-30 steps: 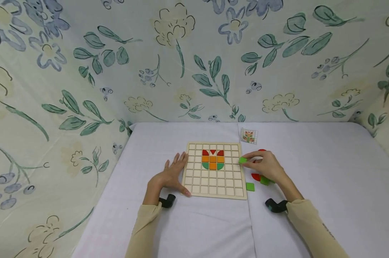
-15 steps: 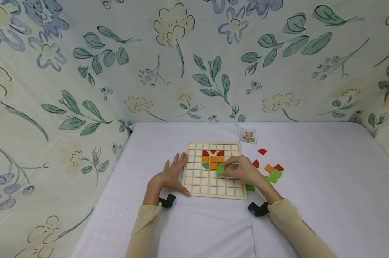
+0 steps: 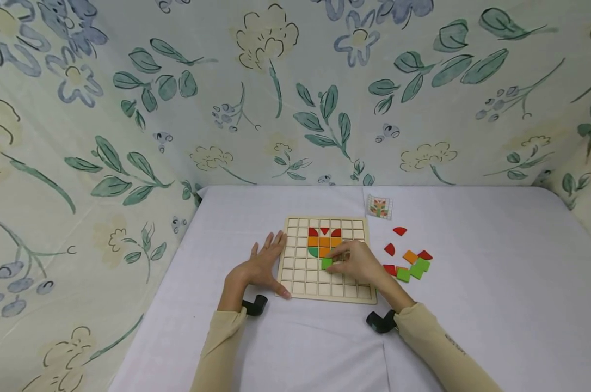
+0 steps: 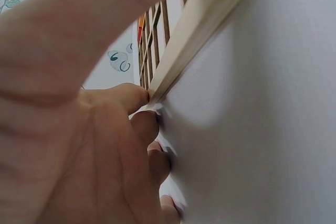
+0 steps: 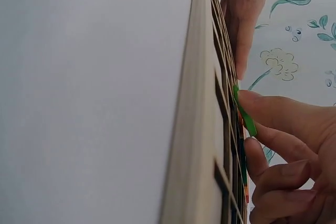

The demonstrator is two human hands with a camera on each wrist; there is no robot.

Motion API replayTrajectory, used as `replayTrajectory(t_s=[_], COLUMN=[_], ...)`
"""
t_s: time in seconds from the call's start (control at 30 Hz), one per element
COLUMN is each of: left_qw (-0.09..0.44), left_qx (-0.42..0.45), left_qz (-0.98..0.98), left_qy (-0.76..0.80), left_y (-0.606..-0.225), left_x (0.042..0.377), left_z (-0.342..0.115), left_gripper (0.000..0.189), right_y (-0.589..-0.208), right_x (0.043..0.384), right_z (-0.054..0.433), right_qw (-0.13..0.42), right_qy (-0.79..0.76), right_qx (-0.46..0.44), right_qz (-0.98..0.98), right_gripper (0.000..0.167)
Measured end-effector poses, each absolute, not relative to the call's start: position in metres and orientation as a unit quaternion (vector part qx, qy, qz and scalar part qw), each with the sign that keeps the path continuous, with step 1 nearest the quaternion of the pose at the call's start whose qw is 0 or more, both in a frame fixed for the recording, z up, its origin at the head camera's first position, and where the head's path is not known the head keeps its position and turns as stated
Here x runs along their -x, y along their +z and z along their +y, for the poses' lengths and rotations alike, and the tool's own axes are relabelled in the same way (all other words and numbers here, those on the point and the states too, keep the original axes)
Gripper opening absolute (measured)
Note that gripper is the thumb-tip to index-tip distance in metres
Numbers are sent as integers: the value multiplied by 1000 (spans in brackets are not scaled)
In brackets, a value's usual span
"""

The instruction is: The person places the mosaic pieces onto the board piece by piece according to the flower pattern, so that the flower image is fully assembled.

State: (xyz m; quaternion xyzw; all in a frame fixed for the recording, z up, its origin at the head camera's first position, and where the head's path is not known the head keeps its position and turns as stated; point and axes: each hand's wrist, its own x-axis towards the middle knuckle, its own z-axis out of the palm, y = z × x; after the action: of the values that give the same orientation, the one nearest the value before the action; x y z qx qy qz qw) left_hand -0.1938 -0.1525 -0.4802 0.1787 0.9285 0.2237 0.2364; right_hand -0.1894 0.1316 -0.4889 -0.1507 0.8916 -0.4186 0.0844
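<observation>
A wooden grid board [image 3: 299, 288] lies flat on the table. Within its grid, red, orange and dark green tiles form a small figure, orange squares [image 3: 313, 241] in the middle. My right hand [image 3: 358, 262] pinches a light green square tile [image 3: 327, 264] between thumb and fingers, just below that figure. In the right wrist view the green tile [image 5: 244, 113] is tilted at the grid surface. My left hand [image 3: 260, 265] rests with spread fingers at the board's left edge. The left wrist view shows its thumb and a fingertip touching the board's edge [image 4: 181, 51].
Loose tiles lie right of the board: red quarter-circles [image 3: 400, 231], an orange square [image 3: 410, 256] and light green squares [image 3: 419, 267]. A small printed pattern card [image 3: 379, 207] lies behind them. A floral cloth [image 3: 285, 98] hangs behind the table.
My right hand has carried the light green tile leftward from the board's right edge to the grid cells below the figure. My left hand has stayed in place.
</observation>
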Motion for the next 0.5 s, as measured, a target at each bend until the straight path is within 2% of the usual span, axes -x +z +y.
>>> replayTrajectory(t_s=[0.17,0.5], left_qw=[234,234], left_qx=[-179,-182], left_qz=[928,928], left_qy=[228,226], left_y=[-481,-480], left_x=[193,194], left_z=[-153,-153], left_gripper=[152,151], right_y=[-489,-490], right_x=[189,189], right_z=[132,138], right_qw=[75,105], right_qy=[-410,-454], right_qx=[154,121], right_qz=[896,876], right_gripper=[24,21])
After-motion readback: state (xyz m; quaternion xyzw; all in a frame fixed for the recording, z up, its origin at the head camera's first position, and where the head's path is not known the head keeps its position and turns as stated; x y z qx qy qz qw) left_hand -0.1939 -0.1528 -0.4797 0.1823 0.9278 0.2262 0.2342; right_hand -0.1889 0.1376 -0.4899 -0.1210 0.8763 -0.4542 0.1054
